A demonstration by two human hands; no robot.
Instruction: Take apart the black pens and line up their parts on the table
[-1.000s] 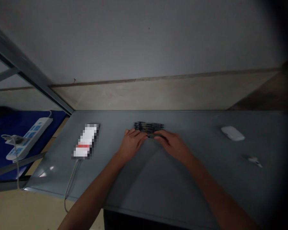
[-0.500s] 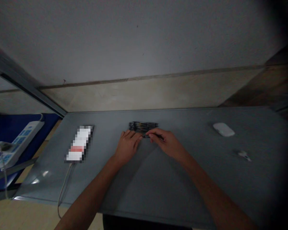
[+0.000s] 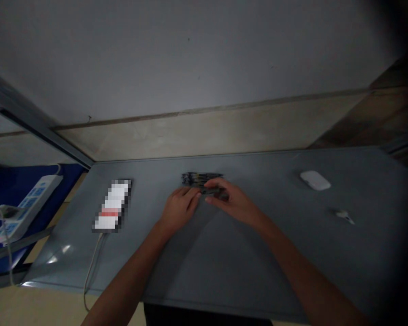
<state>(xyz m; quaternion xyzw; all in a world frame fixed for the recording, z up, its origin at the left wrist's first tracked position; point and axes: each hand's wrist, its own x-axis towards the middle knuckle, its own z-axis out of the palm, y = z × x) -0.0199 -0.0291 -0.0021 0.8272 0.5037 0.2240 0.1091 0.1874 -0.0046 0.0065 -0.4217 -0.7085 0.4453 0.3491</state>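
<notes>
Several dark, slim pen-like items (image 3: pixel 199 176) lie side by side in a row on the grey table (image 3: pixel 204 271). At the near left side of the row is my left hand (image 3: pixel 180 206), its fingers together and its fingertips pressed on something dark too small to make out. My right hand (image 3: pixel 229 199) is at the near right side, thumb and fingers apart around the right end of the nearest dark item. Its palm side is in shadow, and nothing is seen gripped in it.
A phone (image 3: pixel 112 206) with a cable lies on the left of the table. On the right are a white rounded case (image 3: pixel 314 180) and a small white object (image 3: pixel 345 216). A power strip (image 3: pixel 27 208) rests on a blue surface beyond the left edge.
The thumb and fingers of my right hand have parted from their pinch near the nearest dark item. My left hand has stayed almost where it was. The view has shifted slightly.
</notes>
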